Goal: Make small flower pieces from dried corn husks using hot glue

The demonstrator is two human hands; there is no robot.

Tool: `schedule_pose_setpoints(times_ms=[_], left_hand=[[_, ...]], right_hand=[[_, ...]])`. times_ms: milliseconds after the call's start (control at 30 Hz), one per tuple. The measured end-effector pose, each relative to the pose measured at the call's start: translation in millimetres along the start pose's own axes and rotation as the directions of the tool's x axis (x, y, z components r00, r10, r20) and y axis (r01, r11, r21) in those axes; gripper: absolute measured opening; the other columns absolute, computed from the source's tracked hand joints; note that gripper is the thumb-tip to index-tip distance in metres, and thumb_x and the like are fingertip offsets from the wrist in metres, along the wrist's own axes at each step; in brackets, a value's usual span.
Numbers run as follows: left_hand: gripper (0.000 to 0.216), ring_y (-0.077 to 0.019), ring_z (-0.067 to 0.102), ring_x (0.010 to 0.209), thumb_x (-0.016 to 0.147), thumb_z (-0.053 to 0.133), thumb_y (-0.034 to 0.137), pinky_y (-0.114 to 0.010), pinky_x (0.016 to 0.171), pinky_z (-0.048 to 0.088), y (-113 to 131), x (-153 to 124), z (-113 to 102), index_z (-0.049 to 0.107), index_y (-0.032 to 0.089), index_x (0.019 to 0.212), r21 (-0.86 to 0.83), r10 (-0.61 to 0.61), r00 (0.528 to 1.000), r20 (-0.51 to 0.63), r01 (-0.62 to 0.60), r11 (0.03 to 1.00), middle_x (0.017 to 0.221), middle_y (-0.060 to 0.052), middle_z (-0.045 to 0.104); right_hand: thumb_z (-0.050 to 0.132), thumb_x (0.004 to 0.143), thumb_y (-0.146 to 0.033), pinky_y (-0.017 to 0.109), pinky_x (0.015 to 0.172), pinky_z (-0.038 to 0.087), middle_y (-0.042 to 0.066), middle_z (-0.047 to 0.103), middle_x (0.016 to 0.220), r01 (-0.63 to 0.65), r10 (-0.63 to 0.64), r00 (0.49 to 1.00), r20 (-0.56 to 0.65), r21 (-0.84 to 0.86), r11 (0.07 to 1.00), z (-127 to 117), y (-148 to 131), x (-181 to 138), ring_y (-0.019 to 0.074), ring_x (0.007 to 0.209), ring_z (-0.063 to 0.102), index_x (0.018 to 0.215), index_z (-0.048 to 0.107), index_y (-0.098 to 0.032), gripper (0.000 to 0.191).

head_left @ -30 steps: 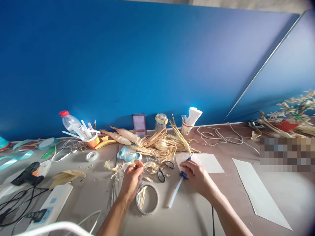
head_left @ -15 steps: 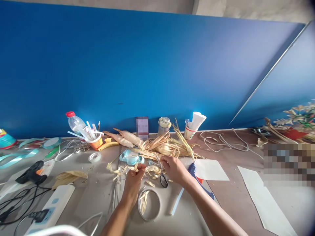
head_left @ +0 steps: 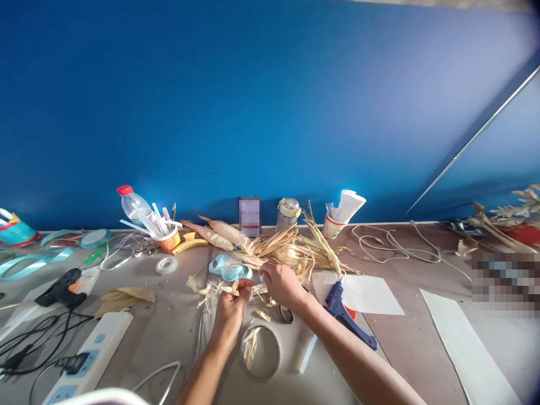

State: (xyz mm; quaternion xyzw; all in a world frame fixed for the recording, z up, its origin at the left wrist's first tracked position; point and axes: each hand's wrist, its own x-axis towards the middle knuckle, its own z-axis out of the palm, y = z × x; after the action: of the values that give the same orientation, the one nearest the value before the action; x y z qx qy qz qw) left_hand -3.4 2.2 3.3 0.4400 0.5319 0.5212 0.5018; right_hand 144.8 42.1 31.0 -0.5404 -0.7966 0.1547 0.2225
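My left hand [head_left: 233, 304] is pinched on a small pale piece of dried corn husk [head_left: 231, 289] above the table. Close by on the right, my right hand [head_left: 283, 286] has its fingers curled together; what they hold, if anything, is hidden. Partly under that hand lie dark-handled scissors [head_left: 286, 314]. A large bundle of dried corn husks [head_left: 291, 250] spreads just beyond both hands. Light-blue ribbon [head_left: 230, 267] lies behind my left hand. Nearer to me is a round ring [head_left: 278, 360] with a husk strip [head_left: 250, 347] inside.
A blue glue gun [head_left: 352, 320] lies at right beside white paper [head_left: 375, 293]. On the left are a power strip [head_left: 95, 351], a black tool [head_left: 61, 289] and dark cables. Cups [head_left: 169, 242], a bottle [head_left: 134, 205] and a jar [head_left: 288, 214] stand along the blue partition [head_left: 261, 112].
My right hand has moved left, from beside the scissors' blades to close by my left hand. My left hand keeps its pinch. The view has tilted down and shifted slightly left.
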Motion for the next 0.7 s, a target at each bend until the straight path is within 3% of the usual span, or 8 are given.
schedule_pose_setpoints(times_ms=[233,467,600,700], left_hand=[[0.029,-0.0097,0.026,0.039,0.073,0.058,0.048,-0.025,0.043,0.015,2.9,0.8,-4.1,0.061,0.02,0.067,0.049,-0.011,0.999,-0.038,0.013,0.999,0.042,0.007,0.031],[0.011,-0.0092,0.024,0.039,0.069,0.057,0.031,-0.024,0.041,0.016,0.7,0.8,-2.2,0.059,0.02,0.069,0.056,-0.032,0.999,-0.041,0.035,0.998,0.042,0.008,0.03],[0.009,-0.01,0.028,0.041,0.068,0.056,0.027,-0.023,0.044,0.02,1.9,-2.7,1.1,0.061,0.02,0.07,0.15,-0.021,1.0,-0.006,0.021,0.989,0.043,0.008,0.032],[0.01,-0.0128,0.038,0.047,0.07,0.055,0.026,-0.024,0.048,0.027,5.9,-5.8,4.4,0.062,0.019,0.069,0.204,0.019,1.0,0.012,-0.021,0.979,0.049,0.005,0.045]], right_hand=[[0.04,0.087,-0.016,0.022,0.064,0.036,0.004,0.059,0.077,-0.071,0.07,0.993,-0.095,-0.004,0.997,-5.8,6.1,-6.5,0.014,0.07,0.054,0.074,0.06,-0.016,0.024],[0.041,0.071,-0.002,0.024,0.072,0.04,0.005,0.057,0.086,-0.057,0.084,0.976,-0.2,0.139,0.989,-9.4,18.7,-36.3,0.0157,0.078,0.053,0.08,0.058,-0.017,0.025],[0.044,0.078,-0.012,0.023,0.063,0.042,0.002,0.058,0.078,-0.085,0.141,0.982,-0.128,0.371,0.925,-12.3,2.1,-47.1,0.0129,0.064,0.051,0.094,0.058,-0.018,0.023],[0.046,0.078,-0.014,0.022,0.062,0.042,0.001,0.059,0.076,-0.09,0.135,0.989,-0.051,0.51,0.855,-9.3,-17.4,-48.4,0.0127,0.066,0.052,0.094,0.061,-0.018,0.022]])
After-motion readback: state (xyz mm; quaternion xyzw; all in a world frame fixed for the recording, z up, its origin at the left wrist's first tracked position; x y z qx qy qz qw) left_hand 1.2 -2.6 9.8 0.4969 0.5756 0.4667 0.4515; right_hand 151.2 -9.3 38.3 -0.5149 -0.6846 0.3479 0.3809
